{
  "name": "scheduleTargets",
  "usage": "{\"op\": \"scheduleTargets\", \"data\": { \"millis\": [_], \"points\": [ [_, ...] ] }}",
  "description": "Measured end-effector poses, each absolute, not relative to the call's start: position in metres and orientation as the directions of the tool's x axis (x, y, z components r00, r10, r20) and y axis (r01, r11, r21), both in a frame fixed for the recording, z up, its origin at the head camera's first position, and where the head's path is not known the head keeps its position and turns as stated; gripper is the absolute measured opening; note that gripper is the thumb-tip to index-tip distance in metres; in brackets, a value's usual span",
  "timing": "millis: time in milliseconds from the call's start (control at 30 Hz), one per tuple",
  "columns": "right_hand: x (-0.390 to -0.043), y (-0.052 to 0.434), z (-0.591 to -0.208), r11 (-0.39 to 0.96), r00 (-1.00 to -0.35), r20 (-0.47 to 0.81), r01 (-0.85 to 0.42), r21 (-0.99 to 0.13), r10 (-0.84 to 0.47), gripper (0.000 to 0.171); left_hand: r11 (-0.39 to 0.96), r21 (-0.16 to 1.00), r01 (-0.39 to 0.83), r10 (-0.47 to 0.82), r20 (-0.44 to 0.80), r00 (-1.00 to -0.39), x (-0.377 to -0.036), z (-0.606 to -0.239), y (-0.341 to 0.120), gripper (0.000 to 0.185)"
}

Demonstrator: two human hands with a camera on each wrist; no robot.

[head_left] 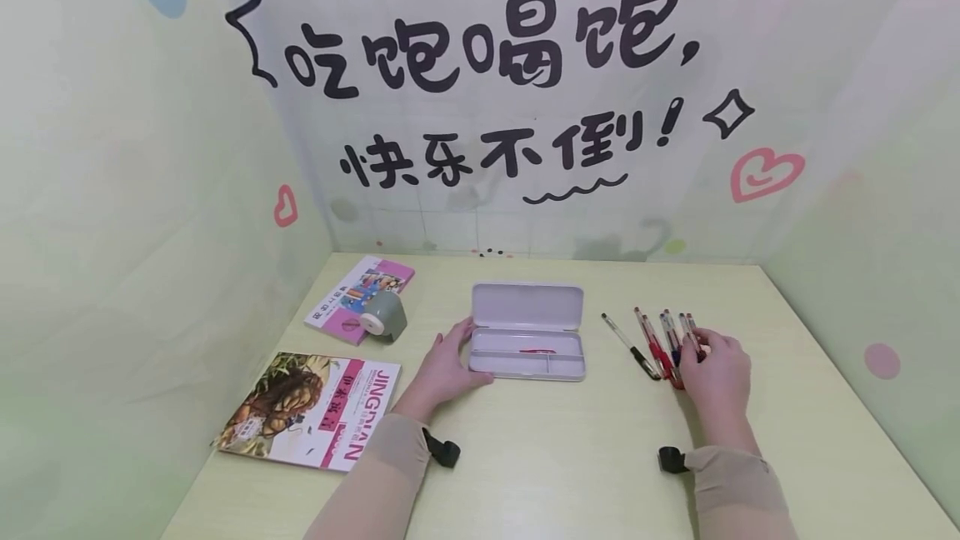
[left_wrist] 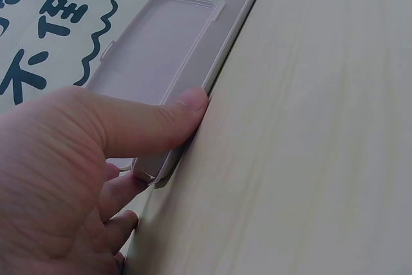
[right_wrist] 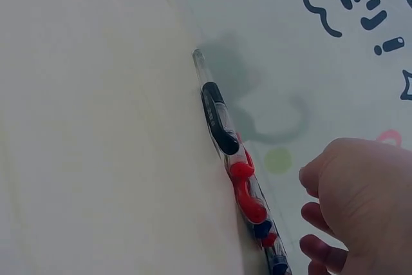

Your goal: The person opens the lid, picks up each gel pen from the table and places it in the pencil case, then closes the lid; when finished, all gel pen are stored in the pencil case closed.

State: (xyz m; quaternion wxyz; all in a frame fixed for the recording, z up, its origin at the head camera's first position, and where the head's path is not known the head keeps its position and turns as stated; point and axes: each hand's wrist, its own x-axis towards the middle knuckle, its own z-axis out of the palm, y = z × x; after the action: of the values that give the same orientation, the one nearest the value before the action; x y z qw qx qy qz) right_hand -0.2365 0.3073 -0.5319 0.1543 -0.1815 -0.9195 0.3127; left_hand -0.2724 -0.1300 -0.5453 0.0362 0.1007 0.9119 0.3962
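Note:
A pale lilac pencil case [head_left: 527, 307] stands with its lid up in the middle of the table. Inside its divided tray lies a small red item [head_left: 537, 351]. My left hand [head_left: 442, 367] holds the case's left end, thumb [left_wrist: 190, 102] along the front wall and fingers around the back corner. Several clear-barrelled pens with black, red and blue grips lie to the right, among them a black-gripped pen [head_left: 633, 348] at their left side. Over the right side of this group is my right hand [head_left: 718, 369], fingers loosely bent; the right wrist view shows it apart from the pens [right_wrist: 248, 198].
A picture book with a lion cover [head_left: 300, 407] lies at the left. Behind it, a grey-green and white gadget [head_left: 386, 317] sits by a pink and white book [head_left: 352, 294]. Printed fabric walls [head_left: 487, 227] border the table [head_left: 555, 465].

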Motion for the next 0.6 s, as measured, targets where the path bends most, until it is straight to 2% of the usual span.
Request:
{"op": "scheduleTargets", "data": {
  "millis": [300,600],
  "points": [
    [-0.231,0.325,-0.533,0.74,-0.881,0.0,0.397,-0.542,0.473,0.058,0.669,0.729,0.142,0.202,0.005,-0.979,-0.272,-0.543,-0.129,0.119],
    [-0.229,0.331,-0.535,0.72,-0.872,-0.031,0.423,-0.55,0.488,0.053,0.673,0.725,0.146,0.206,0.006,-0.979,-0.271,-0.545,-0.129,0.119]
  ]
}}
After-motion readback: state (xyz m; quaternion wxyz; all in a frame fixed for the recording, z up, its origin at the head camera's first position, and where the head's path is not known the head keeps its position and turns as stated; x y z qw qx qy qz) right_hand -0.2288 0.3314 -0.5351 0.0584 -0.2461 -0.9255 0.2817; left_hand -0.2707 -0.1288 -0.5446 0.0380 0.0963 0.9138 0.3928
